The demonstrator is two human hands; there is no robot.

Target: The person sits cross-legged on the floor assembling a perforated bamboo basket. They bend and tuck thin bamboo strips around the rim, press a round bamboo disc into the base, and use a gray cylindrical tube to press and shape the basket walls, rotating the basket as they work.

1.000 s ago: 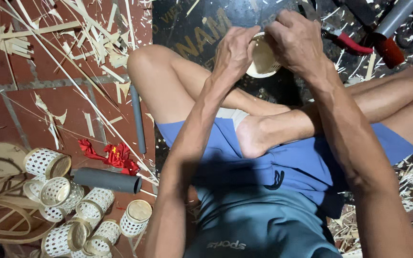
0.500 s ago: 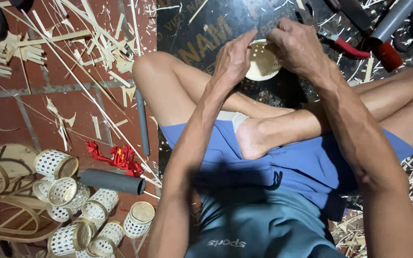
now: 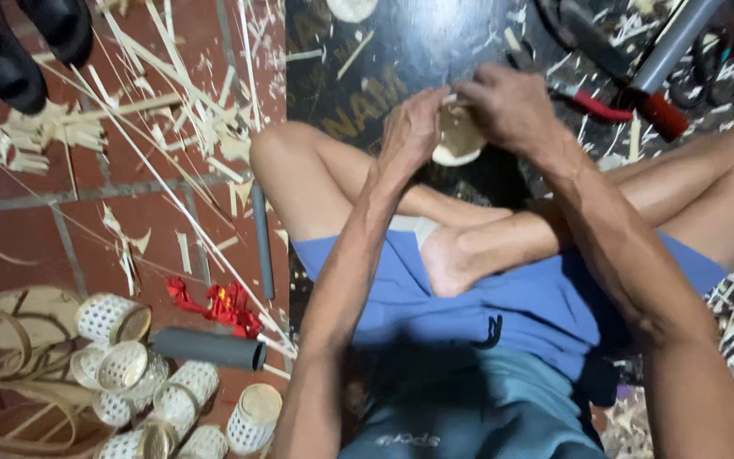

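Note:
I sit cross-legged on the floor and hold a small pale woven bamboo cup (image 3: 459, 143) out in front of my knees. My left hand (image 3: 414, 127) grips its left side with the fingers curled round it. My right hand (image 3: 510, 109) closes over its top right edge, pinching a thin strip there. Most of the cup is hidden behind the two hands. It hangs above a dark board (image 3: 401, 59) lying on the floor.
Several finished white woven cups (image 3: 155, 387) lie at lower left beside coiled bamboo strips (image 3: 6, 382) and a grey tube (image 3: 207, 347). Bamboo shavings (image 3: 172, 119) litter the red tile floor. A red-handled tool (image 3: 613, 106) and a grey pipe (image 3: 677, 38) lie at upper right.
Both hands have stayed on the cup and shifted slightly up in view. The right hand has moved its fingers along the rim. The camera has tilted a little.

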